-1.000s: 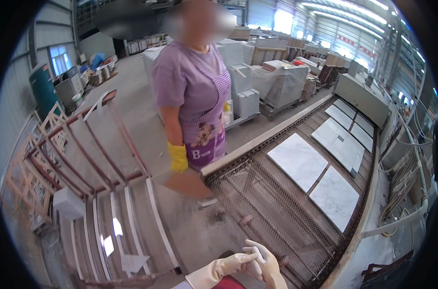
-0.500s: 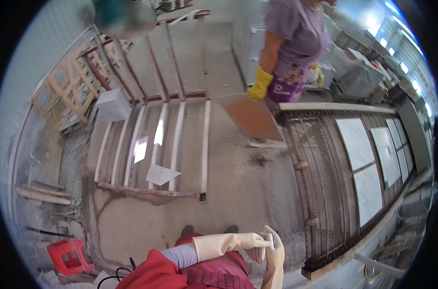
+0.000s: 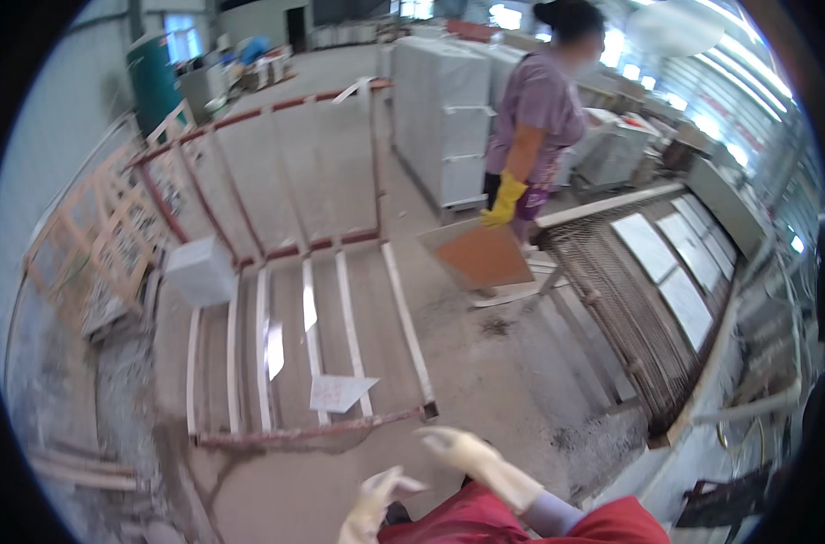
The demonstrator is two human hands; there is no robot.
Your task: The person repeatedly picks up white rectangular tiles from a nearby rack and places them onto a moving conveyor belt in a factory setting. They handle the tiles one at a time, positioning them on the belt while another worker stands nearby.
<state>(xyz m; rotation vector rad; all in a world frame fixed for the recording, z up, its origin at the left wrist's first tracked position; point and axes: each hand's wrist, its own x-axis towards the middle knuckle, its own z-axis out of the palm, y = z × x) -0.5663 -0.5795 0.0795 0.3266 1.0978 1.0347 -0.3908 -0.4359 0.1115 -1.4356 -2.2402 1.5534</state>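
Both gloved hands, left hand [image 3: 373, 503] and right hand [image 3: 467, 451], hang open and empty above the rusty rack's [image 3: 312, 431] near edge, where a careless step risks tripping.

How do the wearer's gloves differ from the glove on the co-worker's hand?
The wearer's left hand and right hand wear pale cream gloves; the co-worker's glove is bright yellow. The wearer's hands are empty with fingers spread, while the co-worker's glove grips a brown-faced tile. Both kinds look like long rubber gloves reaching past the wrist.
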